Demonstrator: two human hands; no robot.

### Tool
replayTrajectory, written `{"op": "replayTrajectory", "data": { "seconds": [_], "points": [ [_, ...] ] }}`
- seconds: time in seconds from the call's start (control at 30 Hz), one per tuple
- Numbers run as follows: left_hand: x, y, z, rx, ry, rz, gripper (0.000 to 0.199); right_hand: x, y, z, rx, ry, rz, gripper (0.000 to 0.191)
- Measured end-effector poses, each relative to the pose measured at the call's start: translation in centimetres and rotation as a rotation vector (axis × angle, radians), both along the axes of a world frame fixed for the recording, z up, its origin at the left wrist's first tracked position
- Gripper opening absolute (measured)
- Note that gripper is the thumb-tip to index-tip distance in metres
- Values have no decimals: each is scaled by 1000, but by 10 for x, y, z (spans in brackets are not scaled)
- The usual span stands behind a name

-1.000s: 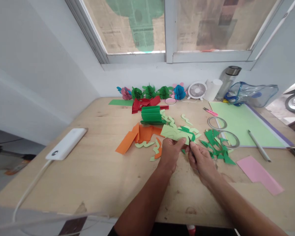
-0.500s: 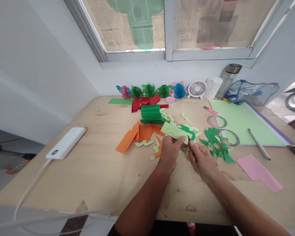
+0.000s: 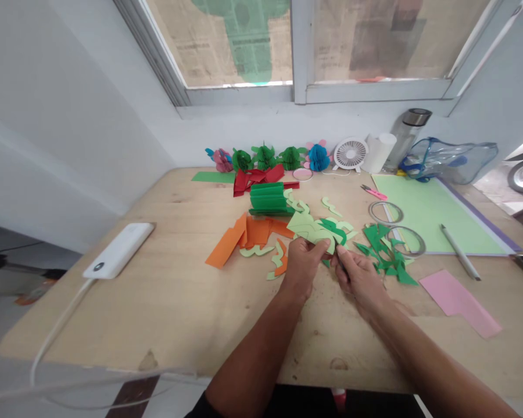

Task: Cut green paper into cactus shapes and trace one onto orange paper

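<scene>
My left hand (image 3: 303, 264) pinches a light green piece of paper (image 3: 308, 227) with drawn curved outlines, thumb on top. My right hand (image 3: 356, 274) is closed around small dark scissors (image 3: 337, 248), mostly hidden by the fingers. Their blades meet the paper's right edge. Just beyond the paper lie dark green and light green wavy cutouts (image 3: 330, 204). Left of my left hand are more pale green wavy strips (image 3: 256, 251) and folded orange paper (image 3: 226, 242). Dark green scraps (image 3: 392, 261) lie right of my right hand.
A pleated green paper stack (image 3: 268, 198) and red paper pieces (image 3: 259, 176) lie farther back. Pink snips (image 3: 373, 192), tape rolls (image 3: 386, 213), a pen (image 3: 460, 252) and pink paper (image 3: 459, 303) are on the right. A white power bank (image 3: 118, 251) with its cable sits left.
The whole view has shifted slightly. My hands stay almost in place, with the paper and scissors turned only a little.
</scene>
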State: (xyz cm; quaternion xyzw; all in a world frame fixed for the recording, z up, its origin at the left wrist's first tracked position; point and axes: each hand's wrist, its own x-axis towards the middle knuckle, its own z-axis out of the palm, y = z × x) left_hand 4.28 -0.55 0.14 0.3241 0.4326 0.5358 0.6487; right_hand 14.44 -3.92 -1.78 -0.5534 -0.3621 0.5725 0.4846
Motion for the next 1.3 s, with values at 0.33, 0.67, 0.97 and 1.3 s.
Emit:
{"op": "replayTrajectory", "data": {
  "seconds": [0.33, 0.67, 0.97, 1.3],
  "points": [
    [-1, 1, -3, 19, 40, -35, 18, 2, 1, 0, 13, 10, 9, 49],
    [-2, 1, 1, 6, 15, -21, 20, 4, 2, -1, -2, -4, 23, 51],
    [-1, 3, -9, 44, 49, -75, 14, 5, 2, -1, -10, 17, 21, 50],
    [-1, 1, -3, -1, 40, -28, 17, 5, 2, -1, -2, 3, 34, 51]
  ]
}}
